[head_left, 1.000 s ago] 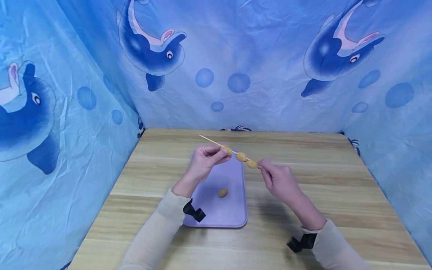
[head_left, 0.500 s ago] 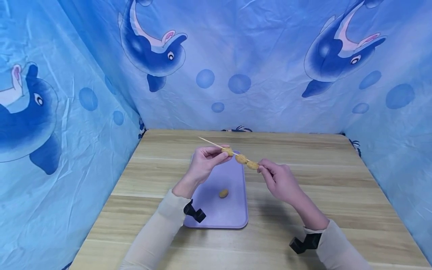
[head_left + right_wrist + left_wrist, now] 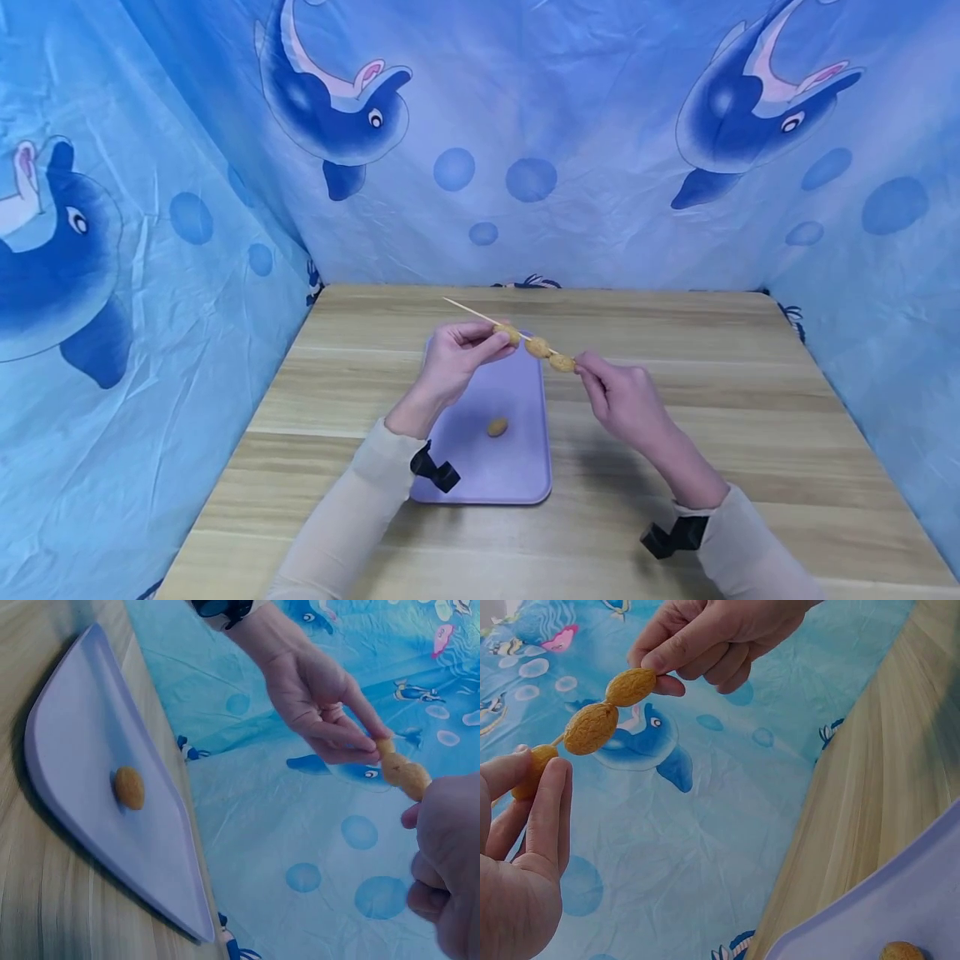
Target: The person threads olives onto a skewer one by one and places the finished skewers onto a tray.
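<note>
Blue curtains (image 3: 622, 242) printed with dolphins and bubbles wall in your wood-grained desk (image 3: 750, 450) at the back and both sides. On it lies a lilac tray (image 3: 480, 479), with one loose brown piece (image 3: 497, 427) resting on its base; the raised rim probably serves to stop so round a thing from rolling off.

Above the tray's far right side you hold a thin stick (image 3: 468, 311) at a slant, its bare tip pointing up and away to your left. Your left hand (image 3: 453, 362) pinches the first piece (image 3: 508, 334) between thumb and fingers, closed only as far as its width; the stick shows on both sides of it. Your right hand (image 3: 622, 400) has thumb and forefinger tight together at the lower end, its other fingers folded in. That end grip likely steadies the stick while the left hand has charge of the piece.

Between your hands sit a middle piece (image 3: 537, 347) and an end piece (image 3: 562, 362), touching each other, the latter right against your right fingertips.
</note>
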`<state>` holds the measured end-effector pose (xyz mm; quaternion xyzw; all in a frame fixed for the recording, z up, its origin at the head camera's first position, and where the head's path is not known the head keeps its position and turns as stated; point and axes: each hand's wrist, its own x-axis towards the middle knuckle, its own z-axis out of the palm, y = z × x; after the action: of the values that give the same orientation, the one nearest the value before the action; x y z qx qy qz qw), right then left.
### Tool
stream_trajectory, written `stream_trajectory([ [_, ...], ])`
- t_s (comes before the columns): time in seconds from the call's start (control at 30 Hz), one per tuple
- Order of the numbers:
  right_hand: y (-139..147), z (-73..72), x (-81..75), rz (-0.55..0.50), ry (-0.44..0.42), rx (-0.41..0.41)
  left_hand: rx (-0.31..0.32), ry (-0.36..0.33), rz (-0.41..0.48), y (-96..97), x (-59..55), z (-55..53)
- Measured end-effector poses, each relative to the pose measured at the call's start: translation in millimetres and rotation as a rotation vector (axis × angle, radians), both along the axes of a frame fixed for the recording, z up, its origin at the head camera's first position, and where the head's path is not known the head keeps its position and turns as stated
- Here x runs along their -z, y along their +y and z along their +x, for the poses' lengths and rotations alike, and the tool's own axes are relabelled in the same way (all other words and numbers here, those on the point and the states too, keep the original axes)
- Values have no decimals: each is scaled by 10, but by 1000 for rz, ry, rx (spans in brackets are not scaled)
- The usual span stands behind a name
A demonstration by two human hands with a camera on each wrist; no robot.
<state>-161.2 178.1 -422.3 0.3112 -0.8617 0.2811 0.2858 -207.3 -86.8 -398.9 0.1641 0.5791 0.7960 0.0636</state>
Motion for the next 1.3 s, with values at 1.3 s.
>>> stream_trajectory([
  [1.3, 290, -26, 13, -120, -167, -15, 105, 336, -1305, -146, 834, 96],
])
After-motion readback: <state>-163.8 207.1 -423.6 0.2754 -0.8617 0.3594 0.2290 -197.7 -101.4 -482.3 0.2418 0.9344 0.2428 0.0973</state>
